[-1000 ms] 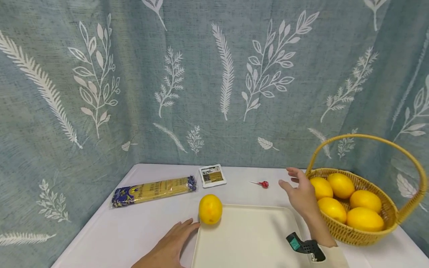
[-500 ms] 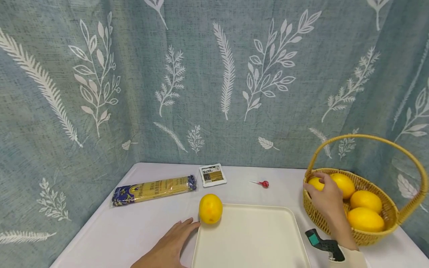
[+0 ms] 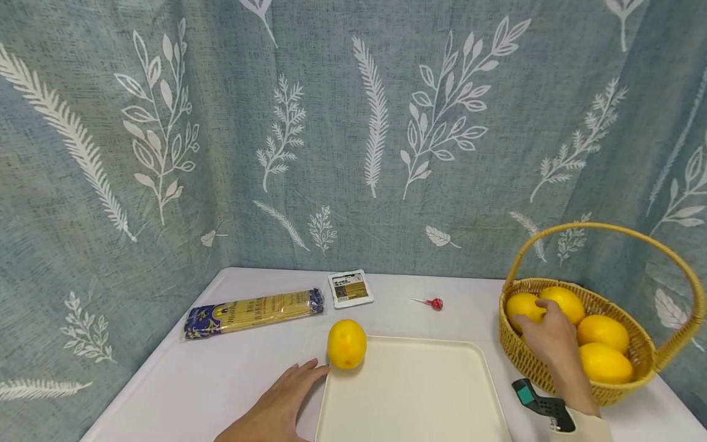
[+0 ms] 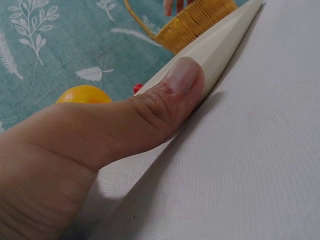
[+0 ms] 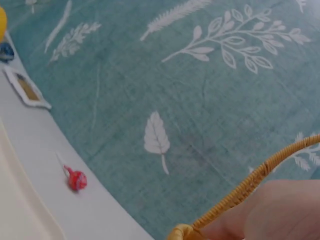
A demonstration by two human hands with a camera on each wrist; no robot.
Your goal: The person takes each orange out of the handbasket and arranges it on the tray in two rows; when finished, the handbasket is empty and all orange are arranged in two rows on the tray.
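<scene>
My right hand (image 3: 554, 334) reaches into a wicker basket (image 3: 510, 356) at the right. Its thumb and a finger lie at the near side of the back-left lemon (image 3: 521, 305); the palm covers the front-left part, hiding any fruit there. I cannot tell whether it grips anything. In the right wrist view the hand (image 5: 280, 215) shows beside the basket handle (image 5: 250, 185). My left hand (image 3: 284, 402) rests with fingers extended at the left edge of a cream tray (image 3: 414, 387). In the left wrist view its thumb (image 4: 170, 92) lies against the tray rim (image 4: 230, 40).
A single lemon (image 3: 347, 345) sits at the tray's back-left corner. Behind it lie a pack of spaghetti (image 3: 256, 313), a small flat packet (image 3: 350, 289) and a red lollipop (image 3: 436, 304). More lemons (image 3: 604, 362) fill the basket's right side. A patterned curtain (image 3: 353, 123) hangs behind the table.
My right hand has moved right from beside the basket to over the back-left lemon, then slightly toward me inside the basket. The left hand and the tray have stayed put.
</scene>
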